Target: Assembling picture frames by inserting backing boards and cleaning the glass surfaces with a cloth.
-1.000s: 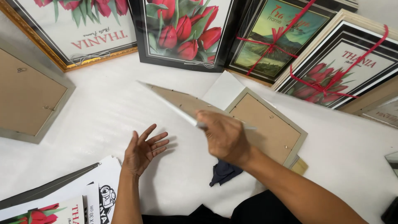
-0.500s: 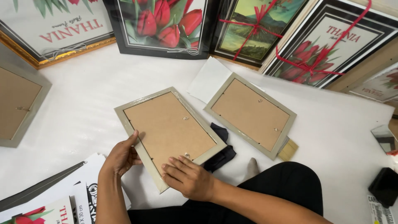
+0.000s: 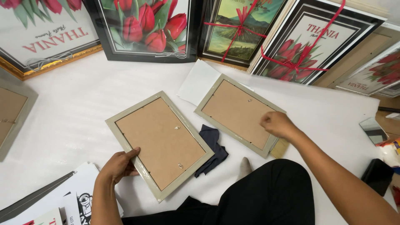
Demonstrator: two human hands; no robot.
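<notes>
Your left hand (image 3: 118,164) grips the near-left edge of the grey picture frame (image 3: 160,143), thumb on top over the rim and fingers curled underneath. That frame lies face down on the white sheet (image 3: 79,104) right in front of you, its brown backing board up, turned at a slant.

Your right hand (image 3: 278,124) rests loosely curled on the near-right corner of the second grey frame (image 3: 238,113), fingertips touching its edge; you cannot tell from here whether it is actually gripping anything. This second frame is also face down, lying just to the right of the first one, with a white sheet of paper (image 3: 199,82) tucked under its far-left corner.

Between the two frames sits a crumpled dark cloth (image 3: 211,146), touching the first frame's right edge. A pale wooden block (image 3: 280,148) pokes out beneath the second frame's near corner.

Along the far side, framed tulip prints (image 3: 146,25) lean in a row, some tied with red ribbon (image 3: 239,16). Printed sheets (image 3: 68,200) lie beside your left forearm.
</notes>
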